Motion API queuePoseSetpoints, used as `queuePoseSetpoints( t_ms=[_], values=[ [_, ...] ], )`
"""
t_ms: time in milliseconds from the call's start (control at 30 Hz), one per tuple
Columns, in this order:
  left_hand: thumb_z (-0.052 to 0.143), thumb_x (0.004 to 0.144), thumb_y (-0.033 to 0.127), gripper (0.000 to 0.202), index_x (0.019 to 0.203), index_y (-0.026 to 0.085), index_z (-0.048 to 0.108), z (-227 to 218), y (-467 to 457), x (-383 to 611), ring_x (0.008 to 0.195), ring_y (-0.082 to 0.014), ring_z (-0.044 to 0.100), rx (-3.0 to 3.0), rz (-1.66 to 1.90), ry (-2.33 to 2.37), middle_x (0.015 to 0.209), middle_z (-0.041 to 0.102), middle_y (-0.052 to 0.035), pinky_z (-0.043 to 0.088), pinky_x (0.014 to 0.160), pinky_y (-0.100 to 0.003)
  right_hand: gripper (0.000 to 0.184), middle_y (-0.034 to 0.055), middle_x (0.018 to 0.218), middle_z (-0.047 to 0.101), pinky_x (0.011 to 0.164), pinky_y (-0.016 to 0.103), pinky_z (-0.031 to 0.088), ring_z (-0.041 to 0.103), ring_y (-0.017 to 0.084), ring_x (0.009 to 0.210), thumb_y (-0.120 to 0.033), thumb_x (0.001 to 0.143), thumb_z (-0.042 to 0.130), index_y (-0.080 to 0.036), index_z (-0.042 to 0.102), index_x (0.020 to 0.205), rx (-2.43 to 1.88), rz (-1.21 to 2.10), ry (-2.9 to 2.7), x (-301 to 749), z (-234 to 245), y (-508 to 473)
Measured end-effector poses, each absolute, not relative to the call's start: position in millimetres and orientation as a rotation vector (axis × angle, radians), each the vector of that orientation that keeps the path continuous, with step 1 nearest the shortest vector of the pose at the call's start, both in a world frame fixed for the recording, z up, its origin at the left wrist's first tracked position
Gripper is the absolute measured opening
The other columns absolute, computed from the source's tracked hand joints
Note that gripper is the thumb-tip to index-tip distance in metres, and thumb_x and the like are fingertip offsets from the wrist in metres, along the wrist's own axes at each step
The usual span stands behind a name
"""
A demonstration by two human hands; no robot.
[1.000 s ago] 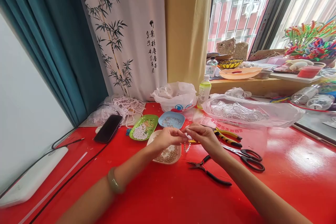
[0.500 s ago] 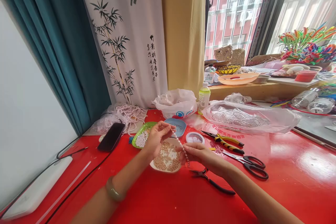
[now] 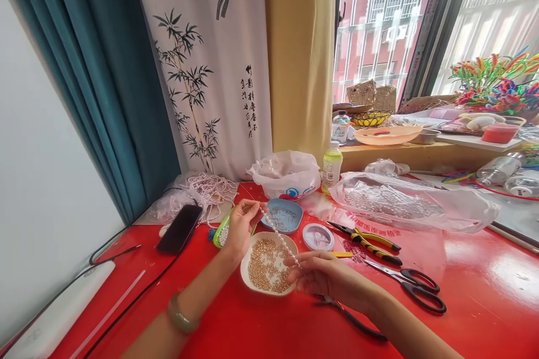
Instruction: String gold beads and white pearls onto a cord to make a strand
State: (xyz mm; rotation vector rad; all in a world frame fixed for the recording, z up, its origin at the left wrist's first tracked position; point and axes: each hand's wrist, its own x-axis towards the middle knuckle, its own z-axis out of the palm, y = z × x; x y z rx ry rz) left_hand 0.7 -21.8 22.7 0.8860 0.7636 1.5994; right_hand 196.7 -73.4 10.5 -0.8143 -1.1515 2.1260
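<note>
3 small dishes on the red tabletop [image 3: 261, 325]: a white dish [image 3: 252, 280] heaped with gold beads, a blue dish [image 3: 282, 216] of tiny pale beads, a green dish [image 3: 220, 233] of white pearls, half hidden. Held above them, a bead strand [image 3: 278, 235], stretched taut and slanting between both hands. Left hand [image 3: 240, 227] pinched shut on its upper end, right hand [image 3: 322, 277] pinched shut on its lower end, just beside the white dish. Near the blue dish, a round thread spool [image 3: 318, 237]. Behind, a white plastic bag [image 3: 286, 174] with a blue-and-red logo, unreadable. On the hanging cloth [image 3: 206, 61], painted bamboo and 2 columns of black Chinese characters, too small to read.
</note>
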Motion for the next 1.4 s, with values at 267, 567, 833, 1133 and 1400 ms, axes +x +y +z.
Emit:
queuePoseSetpoints(
  t_ms=[267,567,833,1133,1400],
  values=[
    [0.069,0.062,0.018,0.018,0.071,0.015,0.054,18.5,-16.5,-3.2,0.07,-0.0099,0.062,0.842,1.614,0.775,0.079,0.066,-0.0022,0.047,0.069,-0.02,0.019,0.0109,0.079,0.07,0.051,0.015,0.042,0.06,0.007,0.056,-0.021,0.07,0.059,-0.009,0.063,0.084,-0.869,2.076,-1.146,196.7,9.2,-68.7],
    [0.067,0.064,0.015,0.015,0.07,0.015,0.053,15.8,-18.0,-5.6,0.068,-0.0095,0.063,0.794,1.58,0.792,0.077,0.066,-0.0025,0.048,0.065,-0.017,0.023,0.0063,0.071,0.068,0.043,0.017,0.031,0.049,0.005,0.046,-0.031,0.071,0.058,-0.011,0.062,0.081,-0.957,1.926,-1.469,194.1,5.8,-69.4],
    [0.07,0.062,0.015,0.016,0.069,0.015,0.055,12.5,-18.7,-9.3,0.069,-0.0102,0.063,0.794,1.579,0.787,0.077,0.066,-0.0022,0.049,0.063,-0.016,0.033,-0.0028,0.052,0.053,0.038,0.019,0.018,0.029,0.004,0.038,-0.045,0.07,0.058,-0.013,0.06,0.068,-0.94,1.685,-1.681,185.8,2.0,-71.3],
    [0.066,0.066,0.014,0.012,0.07,0.016,0.055,8.7,-15.3,-12.3,0.07,-0.0091,0.063,0.789,1.587,0.805,0.078,0.066,-0.0015,0.048,0.063,-0.015,0.04,-0.0019,0.052,0.053,0.04,0.02,0.018,0.026,0.005,0.039,-0.054,0.07,0.055,-0.013,0.054,0.068,-0.913,1.689,-1.669,188.8,-3.1,-65.9],
    [0.064,0.064,0.009,0.009,0.069,0.013,0.058,10.2,-11.2,-15.0,0.058,-0.0076,0.059,0.769,1.553,0.864,0.074,0.066,-0.0024,0.047,0.056,-0.016,0.044,-0.0055,0.048,0.042,0.038,0.019,0.016,0.026,0.004,0.038,-0.059,0.071,0.05,-0.015,0.048,0.063,-0.928,1.692,-1.623,185.9,-3.9,-67.4]
  ],
)
